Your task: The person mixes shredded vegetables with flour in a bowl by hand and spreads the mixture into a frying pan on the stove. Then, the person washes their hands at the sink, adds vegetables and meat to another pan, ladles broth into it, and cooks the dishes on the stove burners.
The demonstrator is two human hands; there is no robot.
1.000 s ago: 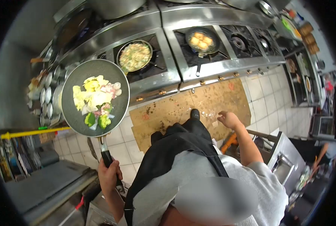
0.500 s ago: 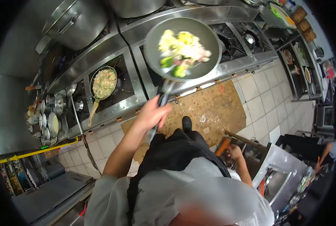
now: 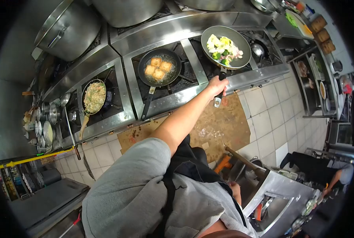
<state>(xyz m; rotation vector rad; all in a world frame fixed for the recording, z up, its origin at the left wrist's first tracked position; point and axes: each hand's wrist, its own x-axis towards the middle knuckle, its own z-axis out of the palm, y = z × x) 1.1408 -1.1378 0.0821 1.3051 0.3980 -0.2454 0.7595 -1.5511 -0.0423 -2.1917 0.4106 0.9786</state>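
Observation:
My left hand (image 3: pixel 218 87) is closed round the handle of a grey frying pan (image 3: pixel 242 61). Pale yellow-green and dark green vegetable pieces (image 3: pixel 224 49), with some pinkish bits, lie in it. This pan is at the right burner; whether it touches the grate I cannot tell. To its left stands a black frying pan (image 3: pixel 145 77), where several golden square pieces (image 3: pixel 158 74) sit in bubbling oil. Low at my right side is my right hand (image 3: pixel 235 190), partly covered by my clothing, its fingers not clear.
A light-handled pan (image 3: pixel 84 127) of rice-like food (image 3: pixel 94 97) stands on the left burner, beside a long ladle (image 3: pixel 70 123). Large pots (image 3: pixel 68 31) line the back. Behind me on the right are a metal counter (image 3: pixel 270 180) and another person (image 3: pixel 319 168).
The grey pan has moved right and away from me, from in the air over the middle stove to the right burner. The black pan has come into sight. My right hand has drawn back.

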